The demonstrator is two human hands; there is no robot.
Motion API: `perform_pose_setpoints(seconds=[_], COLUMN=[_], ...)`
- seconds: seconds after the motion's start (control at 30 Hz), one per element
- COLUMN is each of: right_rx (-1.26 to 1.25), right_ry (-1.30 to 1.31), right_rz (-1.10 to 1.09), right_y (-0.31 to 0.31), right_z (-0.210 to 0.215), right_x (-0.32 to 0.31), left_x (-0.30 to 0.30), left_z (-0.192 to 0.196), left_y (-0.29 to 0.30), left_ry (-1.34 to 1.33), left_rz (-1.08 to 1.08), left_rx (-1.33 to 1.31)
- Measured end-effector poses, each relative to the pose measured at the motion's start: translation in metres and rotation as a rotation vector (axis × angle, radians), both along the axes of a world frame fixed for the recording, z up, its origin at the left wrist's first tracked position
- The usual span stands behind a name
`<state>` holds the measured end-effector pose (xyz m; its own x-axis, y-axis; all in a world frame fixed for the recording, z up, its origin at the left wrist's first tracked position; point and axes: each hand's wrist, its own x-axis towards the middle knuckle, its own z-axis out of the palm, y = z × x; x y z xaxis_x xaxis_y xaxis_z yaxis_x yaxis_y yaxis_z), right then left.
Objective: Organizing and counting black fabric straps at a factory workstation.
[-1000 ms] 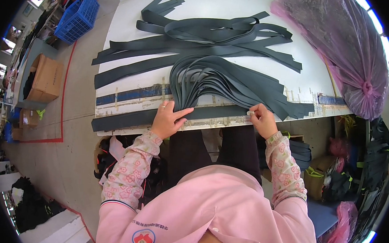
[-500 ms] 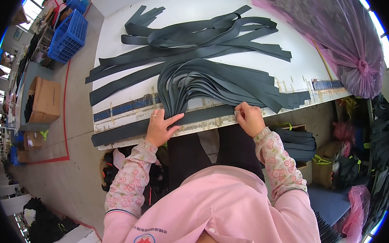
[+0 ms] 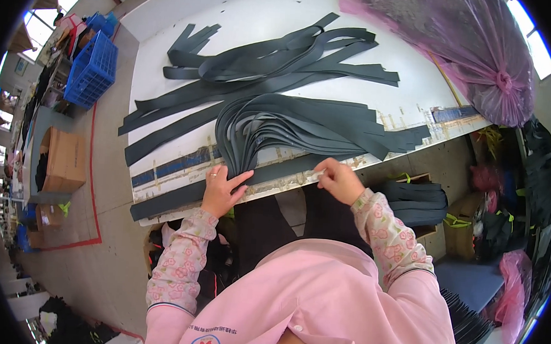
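Observation:
A long flat dark grey strip [image 3: 172, 202] lies along the near edge of the white table [image 3: 253, 13]. My left hand [image 3: 222, 191] rests on this strip with its fingers spread, one fingertip near the bent end of a bundle of similar strips [image 3: 304, 118]. Over the strip's right part, at the table edge, my right hand [image 3: 341, 181] has thumb and forefinger pinched together. What is between them, if anything, is too small to make out. The bundle is folded over at its left, its loose ends fanning out to the right.
Farther back lie more loose grey strips [image 3: 263, 64], some looped. A large pink plastic bag [image 3: 460, 44], tied at its neck, covers the far right of the table. Below right is a stack of folded dark strips [image 3: 412, 202]. Left, across the floor, are a blue crate [image 3: 92, 72] and a cardboard box [image 3: 65, 159].
The view has shifted, so the table appears a little lower and farther left. My right hand has slid slightly left along the strip's edge. My left hand stays in place on the strip.

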<state>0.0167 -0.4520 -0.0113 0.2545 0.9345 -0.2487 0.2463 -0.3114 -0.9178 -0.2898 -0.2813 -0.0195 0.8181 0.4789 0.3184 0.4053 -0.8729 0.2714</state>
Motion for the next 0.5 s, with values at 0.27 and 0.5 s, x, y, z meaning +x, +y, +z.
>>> perform_pose_setpoints(seconds=[0.27, 0.5], right_rx=[0.095, 0.322], right_ry=[-0.427, -0.241], right_rz=[0.076, 0.252], right_y=[0.039, 0.043], right_z=[-0.027, 0.092], right_x=[-0.041, -0.043], left_x=[0.01, 0.075], left_z=[0.046, 0.215], left_y=[0.041, 0.064], left_ry=[0.022, -0.133], left_rz=[-0.057, -0.101], left_rx=[-0.386, -1.234])
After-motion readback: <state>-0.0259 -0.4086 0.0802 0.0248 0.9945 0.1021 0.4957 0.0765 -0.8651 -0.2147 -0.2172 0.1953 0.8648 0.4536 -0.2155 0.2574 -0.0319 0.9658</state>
